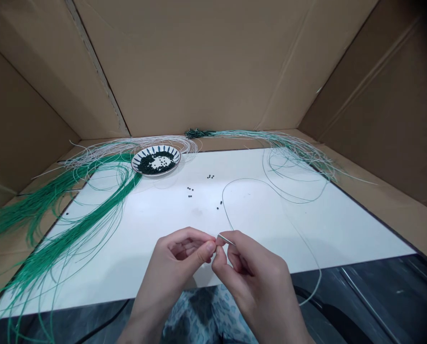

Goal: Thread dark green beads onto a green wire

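The left hand (175,260) and the right hand (252,272) are close together near the bottom middle of the frame. The right hand's finger and thumb pinch shut on a thin silver needle (226,239), and the tip pokes out to the upper right. The left thumb (205,251) and finger are also pressed shut, right beside the needle's end. I cannot tell if they hold it too. Holding so close keeps the tiny needle steady.

A thin pale green cord (231,210) goes up from the fingers in a big loop. A flat white board (199,224) lies under the hands, and its white top likely makes small dark things easy to see. Tiny dark beads (190,192) sit loose on it. A round white plate with a blue pattern (137,163) at the upper left holds many more beads, and its rim likely keeps them in. Long green cords (73,229) spread out at the left. Brown cardboard walls (199,62) stand behind everything.
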`<state>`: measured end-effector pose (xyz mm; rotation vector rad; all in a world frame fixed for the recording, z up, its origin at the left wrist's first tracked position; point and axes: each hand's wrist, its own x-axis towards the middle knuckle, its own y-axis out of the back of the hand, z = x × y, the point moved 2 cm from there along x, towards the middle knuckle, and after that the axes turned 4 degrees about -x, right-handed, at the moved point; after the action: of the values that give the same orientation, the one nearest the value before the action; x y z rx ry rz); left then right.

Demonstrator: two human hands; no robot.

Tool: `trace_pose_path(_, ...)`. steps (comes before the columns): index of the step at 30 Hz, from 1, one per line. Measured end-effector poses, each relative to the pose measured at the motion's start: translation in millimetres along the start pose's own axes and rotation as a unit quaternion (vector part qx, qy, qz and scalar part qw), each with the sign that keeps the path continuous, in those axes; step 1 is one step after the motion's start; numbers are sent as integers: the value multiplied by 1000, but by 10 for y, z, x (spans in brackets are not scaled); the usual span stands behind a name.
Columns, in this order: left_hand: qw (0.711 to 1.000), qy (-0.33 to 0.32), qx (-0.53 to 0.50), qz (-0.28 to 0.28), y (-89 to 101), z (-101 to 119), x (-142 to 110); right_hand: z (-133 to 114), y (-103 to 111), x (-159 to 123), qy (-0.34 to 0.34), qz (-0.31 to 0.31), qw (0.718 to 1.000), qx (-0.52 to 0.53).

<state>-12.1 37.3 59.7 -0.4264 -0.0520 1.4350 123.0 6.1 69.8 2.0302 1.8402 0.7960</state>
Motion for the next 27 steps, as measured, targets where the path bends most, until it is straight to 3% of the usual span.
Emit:
trace_pose_path(5,996,42,-79,-18,-5,-34,20,-40,27,17,-93,-18,987,127)
trace_pose_path(8,983,82,-160,-45,-18,-48,30,-61,73,-26,-134,11,969,205)
trace_pose_path(13,967,95,-232,-39,-40,-39,28,-90,110,-116,-153,-5,963,221)
trace_pose_path(20,968,85,-226,-67,-19,-77,34,-105,24,-101,-155,-82,929,327)
trace_pose_path(27,982,68,-175,-24,-45,10,-21,-112,11,-110,-146,-39,931,331)
